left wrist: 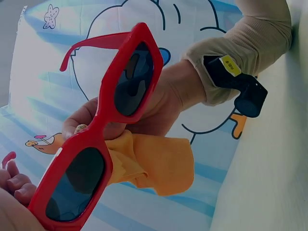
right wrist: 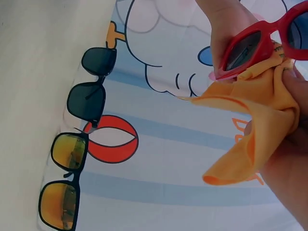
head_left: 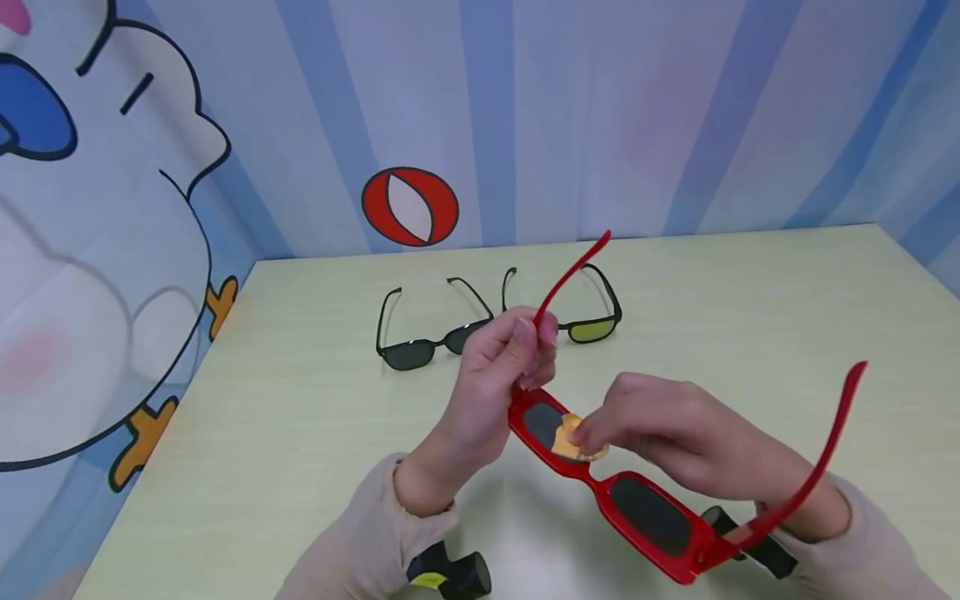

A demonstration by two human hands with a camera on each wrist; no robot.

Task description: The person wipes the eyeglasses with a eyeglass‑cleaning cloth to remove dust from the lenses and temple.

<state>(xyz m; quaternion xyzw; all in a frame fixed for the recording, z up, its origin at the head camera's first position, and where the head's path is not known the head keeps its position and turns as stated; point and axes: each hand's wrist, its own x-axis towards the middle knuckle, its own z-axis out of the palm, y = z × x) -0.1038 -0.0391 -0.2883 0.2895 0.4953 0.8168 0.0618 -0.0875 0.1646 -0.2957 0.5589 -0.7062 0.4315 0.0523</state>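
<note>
My left hand [head_left: 487, 392] holds a pair of red sunglasses [head_left: 651, 515] by one temple near its hinge, with both temples unfolded. The sunglasses hang tilted above the table, dark lenses showing. An orange cloth [head_left: 567, 437] is pinched in my right hand [head_left: 675, 429] and lies against the lens nearer the left hand. Seen from the left wrist, the cloth [left wrist: 166, 163] drapes down behind the frame near the bridge. The right wrist view shows its loose folds [right wrist: 269, 110] hanging from the right hand. Part of the cloth is hidden by fingers in the head view.
On the pale table [head_left: 262, 433] behind the hands stand black sunglasses with dark lenses [head_left: 409, 355] and black-framed glasses with yellow-tinted lenses [head_left: 592, 331], temples unfolded. A striped backdrop [head_left: 570, 125] with cartoon drawings rises at the back and left. Black wrist cameras [head_left: 457, 575] sit at both cuffs.
</note>
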